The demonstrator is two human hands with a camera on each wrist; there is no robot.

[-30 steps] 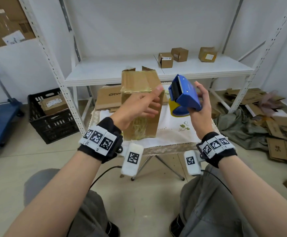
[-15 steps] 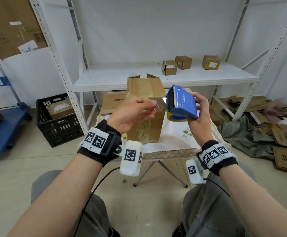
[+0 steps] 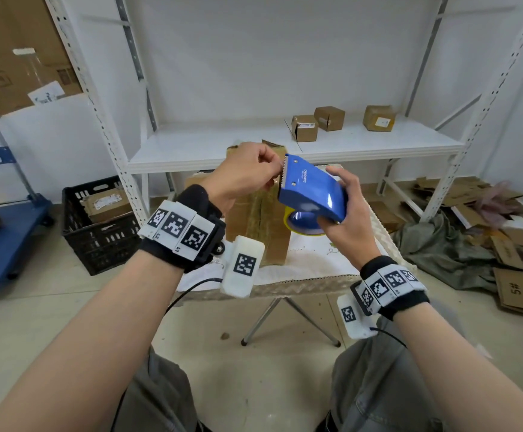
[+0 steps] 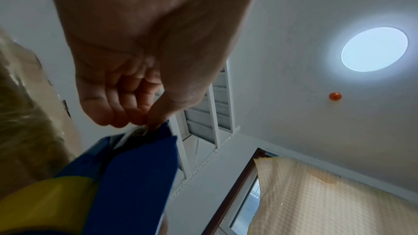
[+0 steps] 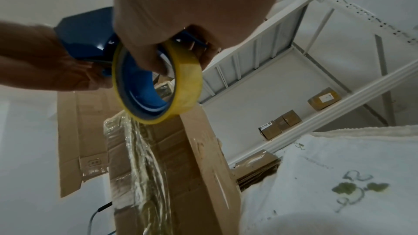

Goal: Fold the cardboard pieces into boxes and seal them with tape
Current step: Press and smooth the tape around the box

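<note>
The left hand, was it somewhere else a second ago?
Yes. The left hand has come off the front of the tall brown cardboard box and gone up and rightward; it now pinches at the toothed edge of the blue tape dispenser.

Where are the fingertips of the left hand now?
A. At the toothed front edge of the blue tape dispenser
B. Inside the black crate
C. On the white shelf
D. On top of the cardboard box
A: the left hand pinches at the serrated edge of the blue tape dispenser, which the right hand holds.

"5#" is written on a flattened cardboard piece (image 3: pixel 515 288) on the floor
</note>
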